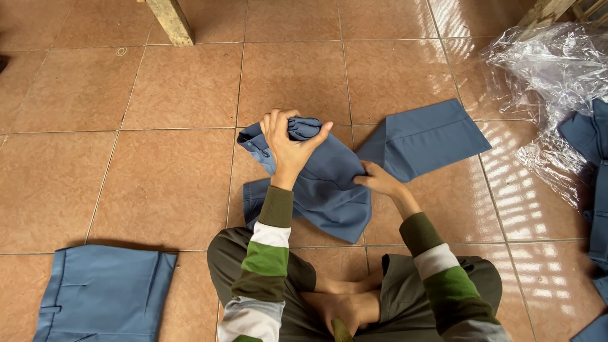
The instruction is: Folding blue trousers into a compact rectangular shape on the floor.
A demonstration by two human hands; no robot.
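Head view showed a person seated cross-legged on a floor of glossy reddish-brown tiles (171,183), both arms in sleeves striped green, white and grey. The left hand (288,142) was closed tight around a bunched end of a pair of blue-grey cloth trousers (329,187), lifting that end just off the tiles. The right hand (378,180) lay flat on the same garment near its middle, fingers spread and pressing rather than gripping. The trousers lay on the floor directly in front of the person's knees, one leg stretching away to the right. A second, neatly folded blue-grey garment (101,291) rested at the lower left, well apart. A heap of crumpled clear plastic wrapping (551,69) sat at the upper right, with more blue cloth (592,183) beside it along the right edge. A pale wooden leg (171,22) stood at the top left.
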